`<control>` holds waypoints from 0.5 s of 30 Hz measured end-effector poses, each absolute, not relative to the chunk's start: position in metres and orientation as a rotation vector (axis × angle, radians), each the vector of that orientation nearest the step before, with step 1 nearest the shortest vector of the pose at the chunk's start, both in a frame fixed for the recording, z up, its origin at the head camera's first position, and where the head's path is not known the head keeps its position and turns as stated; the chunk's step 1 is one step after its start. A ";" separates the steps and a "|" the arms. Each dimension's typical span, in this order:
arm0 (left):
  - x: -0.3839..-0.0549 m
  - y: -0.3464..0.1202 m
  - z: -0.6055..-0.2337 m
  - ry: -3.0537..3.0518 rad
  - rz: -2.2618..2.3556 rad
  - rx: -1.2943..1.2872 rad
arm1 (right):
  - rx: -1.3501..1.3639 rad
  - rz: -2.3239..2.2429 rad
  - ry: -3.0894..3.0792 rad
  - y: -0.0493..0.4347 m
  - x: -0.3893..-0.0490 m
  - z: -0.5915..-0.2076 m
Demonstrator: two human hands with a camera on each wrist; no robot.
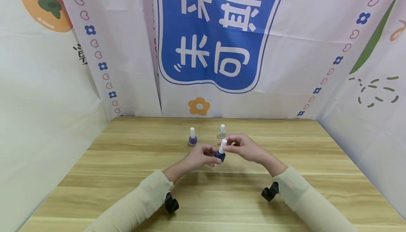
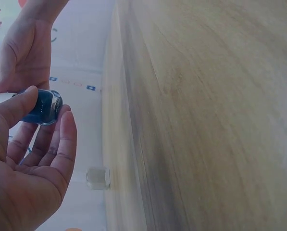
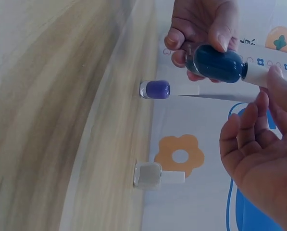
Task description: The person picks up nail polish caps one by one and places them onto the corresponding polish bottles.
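Observation:
A dark blue nail polish bottle (image 1: 220, 155) with a white cap (image 1: 223, 145) is held above the table, its cap end leaning slightly to the right. My left hand (image 1: 200, 156) grips the glass body, the thumb lying along it in the left wrist view. My right hand (image 1: 245, 147) pinches the white cap between thumb and fingers, as the right wrist view shows. The cap sits on the bottle's neck. Behind the hands stand a purple nail polish bottle (image 1: 192, 140) and a pale, clear-looking nail polish bottle (image 1: 222, 132), both upright with white caps.
The wood-grain table (image 1: 152, 204) runs back to a printed white cloth (image 1: 133, 49) hanging behind it and along both sides. Black wrist cameras (image 1: 171, 204) are strapped at both sleeves.

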State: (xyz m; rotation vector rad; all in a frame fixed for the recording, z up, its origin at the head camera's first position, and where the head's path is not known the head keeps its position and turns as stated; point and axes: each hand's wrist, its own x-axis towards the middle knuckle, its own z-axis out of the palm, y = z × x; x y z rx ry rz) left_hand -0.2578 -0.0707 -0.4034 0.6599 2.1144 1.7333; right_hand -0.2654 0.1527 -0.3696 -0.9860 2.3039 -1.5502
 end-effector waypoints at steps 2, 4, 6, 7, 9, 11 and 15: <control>-0.258 -0.070 -0.403 2.113 1.737 0.656 | -0.957 -1.555 2.354 0.152 -0.264 -0.371; -0.257 -0.070 -0.403 2.114 1.738 0.653 | -0.928 -1.572 2.385 0.150 -0.264 -0.374; -0.257 -0.070 -0.402 2.116 1.739 0.650 | -0.895 -1.593 2.408 0.149 -0.263 -0.376; -0.257 -0.070 -0.402 2.117 1.740 0.648 | -0.877 -1.604 2.420 0.148 -0.263 -0.378; -0.257 -0.069 -0.402 2.119 1.741 0.642 | -0.848 -1.629 2.440 0.146 -0.262 -0.379; -0.256 -0.069 -0.402 2.121 1.741 0.638 | -0.823 -1.647 2.468 0.143 -0.260 -0.379; -0.256 -0.069 -0.403 2.127 1.737 0.628 | -0.811 -1.683 2.520 0.136 -0.245 -0.366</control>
